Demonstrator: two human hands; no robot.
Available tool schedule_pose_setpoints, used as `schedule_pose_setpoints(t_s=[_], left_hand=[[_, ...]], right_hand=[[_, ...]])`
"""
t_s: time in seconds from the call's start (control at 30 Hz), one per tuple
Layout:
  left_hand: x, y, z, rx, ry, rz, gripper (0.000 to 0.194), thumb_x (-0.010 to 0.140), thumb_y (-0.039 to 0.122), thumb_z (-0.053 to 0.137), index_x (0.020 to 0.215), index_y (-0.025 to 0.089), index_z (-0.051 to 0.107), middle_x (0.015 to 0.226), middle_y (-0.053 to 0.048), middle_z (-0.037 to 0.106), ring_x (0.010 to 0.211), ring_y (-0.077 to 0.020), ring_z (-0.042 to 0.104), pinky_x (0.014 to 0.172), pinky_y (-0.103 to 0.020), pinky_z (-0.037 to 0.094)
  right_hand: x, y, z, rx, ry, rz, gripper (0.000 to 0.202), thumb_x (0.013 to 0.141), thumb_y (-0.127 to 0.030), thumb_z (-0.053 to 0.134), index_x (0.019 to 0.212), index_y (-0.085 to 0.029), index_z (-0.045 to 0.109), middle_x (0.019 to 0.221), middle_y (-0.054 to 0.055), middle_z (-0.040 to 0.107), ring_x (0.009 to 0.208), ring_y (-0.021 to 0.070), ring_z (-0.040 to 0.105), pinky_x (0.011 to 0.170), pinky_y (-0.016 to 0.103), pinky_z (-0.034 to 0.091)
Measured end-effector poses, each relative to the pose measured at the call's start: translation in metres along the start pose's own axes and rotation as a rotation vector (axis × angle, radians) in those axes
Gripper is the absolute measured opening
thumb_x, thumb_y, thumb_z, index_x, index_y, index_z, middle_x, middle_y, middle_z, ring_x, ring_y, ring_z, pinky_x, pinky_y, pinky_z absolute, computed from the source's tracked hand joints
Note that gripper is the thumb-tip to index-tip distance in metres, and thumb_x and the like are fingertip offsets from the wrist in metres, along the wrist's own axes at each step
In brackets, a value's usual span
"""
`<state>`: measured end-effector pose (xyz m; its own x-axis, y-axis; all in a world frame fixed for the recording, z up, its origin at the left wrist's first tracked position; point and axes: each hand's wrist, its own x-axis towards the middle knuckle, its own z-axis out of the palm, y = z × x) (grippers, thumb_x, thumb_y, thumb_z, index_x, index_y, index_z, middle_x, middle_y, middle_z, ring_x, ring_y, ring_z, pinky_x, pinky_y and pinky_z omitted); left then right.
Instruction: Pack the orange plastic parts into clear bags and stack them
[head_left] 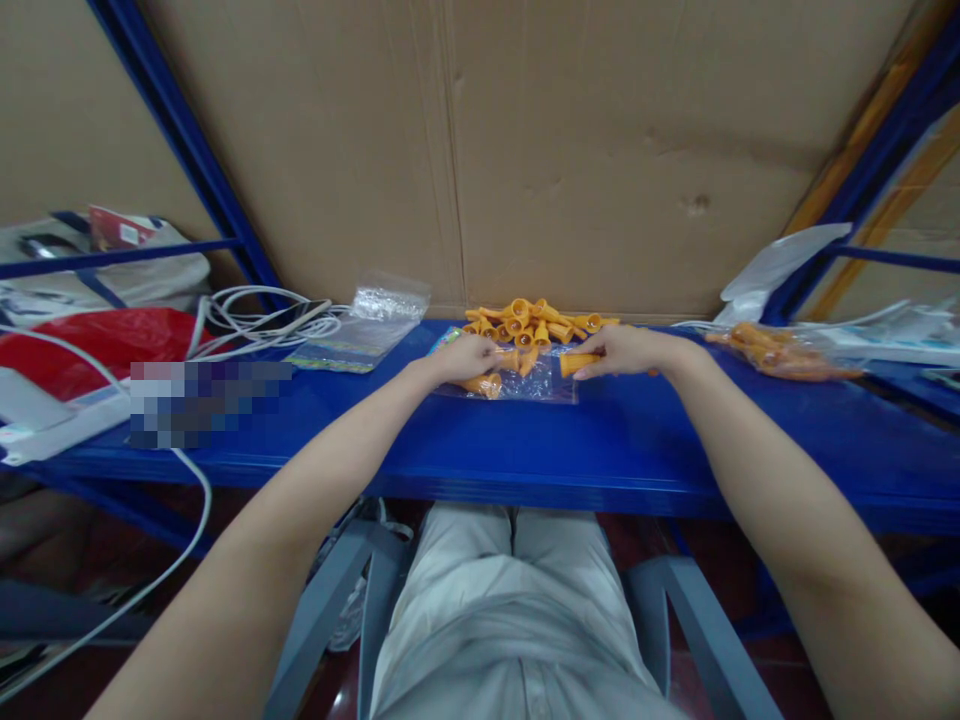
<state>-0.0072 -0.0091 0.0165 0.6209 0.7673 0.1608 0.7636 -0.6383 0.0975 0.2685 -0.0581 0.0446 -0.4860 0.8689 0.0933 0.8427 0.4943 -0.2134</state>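
My left hand (466, 358) is closed on an orange horn-shaped piece (505, 359), over a clear plastic bag (551, 388) that lies on the blue table. Another orange piece (484, 385) lies in the bag just below that hand. To the right, my right hand (621, 352) grips an orange piece (576, 364) whose wide end points left, at the bag's right edge. Behind both hands a pile of orange horn-shaped pieces (525, 318) rests against the cardboard.
Clear bags (386, 310) and coiled white cables (262, 318) lie at the left, near a red bag (142, 340). A filled bag of orange pieces (787, 352) is at the right. The blue table's front edge (525, 488) runs above my lap.
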Motion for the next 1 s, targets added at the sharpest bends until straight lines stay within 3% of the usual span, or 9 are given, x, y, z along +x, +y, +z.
schedule_pose_setpoints(t_s=[0.23,0.43,0.67,0.8,0.9,1.0], left_hand=[[-0.013,-0.009,-0.017,0.256,0.172,-0.398,0.039,0.090,0.030,0.038,0.103,0.014,0.071,0.104,-0.016,0.071,0.097,-0.0269,0.066,0.077,-0.030,0.047],[-0.018,-0.024,-0.021,0.306,0.054,-0.652,0.047,0.088,0.039,0.046,0.117,0.008,0.067,0.117,-0.023,0.067,0.108,-0.0356,0.063,0.084,-0.036,0.050],[-0.016,-0.026,-0.023,0.278,-0.056,-0.594,0.053,0.088,0.044,0.043,0.118,0.008,0.068,0.118,-0.023,0.067,0.109,-0.0347,0.064,0.084,-0.035,0.050],[-0.010,-0.029,-0.019,0.221,-0.107,-0.520,0.053,0.088,0.046,0.041,0.114,0.009,0.070,0.117,-0.022,0.068,0.107,-0.0324,0.065,0.082,-0.032,0.049],[-0.005,-0.033,-0.016,0.206,-0.115,-0.490,0.052,0.087,0.049,0.045,0.110,0.011,0.072,0.115,-0.020,0.070,0.104,-0.0302,0.067,0.080,-0.028,0.048],[-0.004,-0.033,-0.015,0.182,-0.115,-0.466,0.050,0.088,0.046,0.044,0.105,0.009,0.073,0.109,-0.020,0.071,0.099,-0.0284,0.068,0.076,-0.026,0.047]], right_hand=[[0.010,-0.020,0.023,0.026,-0.084,-0.068,0.030,0.074,-0.044,0.070,0.095,-0.023,0.076,0.081,0.004,0.072,0.075,0.0215,0.064,0.066,0.029,0.047],[0.014,-0.035,0.030,0.026,-0.029,-0.114,0.010,0.077,-0.028,0.066,0.077,-0.018,0.069,0.073,0.004,0.067,0.067,0.0180,0.059,0.061,0.028,0.042],[0.021,-0.041,0.046,0.225,0.111,-0.184,0.012,0.081,-0.025,0.059,0.080,-0.015,0.065,0.068,0.002,0.061,0.063,0.0143,0.054,0.058,0.024,0.039],[0.029,-0.033,0.058,0.265,0.185,-0.218,0.024,0.084,-0.035,0.059,0.080,-0.014,0.070,0.066,0.001,0.061,0.065,0.0145,0.053,0.060,0.025,0.039],[0.030,-0.029,0.062,0.244,0.170,-0.185,0.032,0.085,-0.040,0.057,0.080,-0.012,0.072,0.062,0.000,0.059,0.062,0.0142,0.052,0.061,0.025,0.038],[0.030,-0.030,0.062,0.243,0.168,-0.220,0.028,0.084,-0.037,0.059,0.087,-0.013,0.073,0.077,0.002,0.068,0.074,0.0180,0.061,0.068,0.026,0.042]])
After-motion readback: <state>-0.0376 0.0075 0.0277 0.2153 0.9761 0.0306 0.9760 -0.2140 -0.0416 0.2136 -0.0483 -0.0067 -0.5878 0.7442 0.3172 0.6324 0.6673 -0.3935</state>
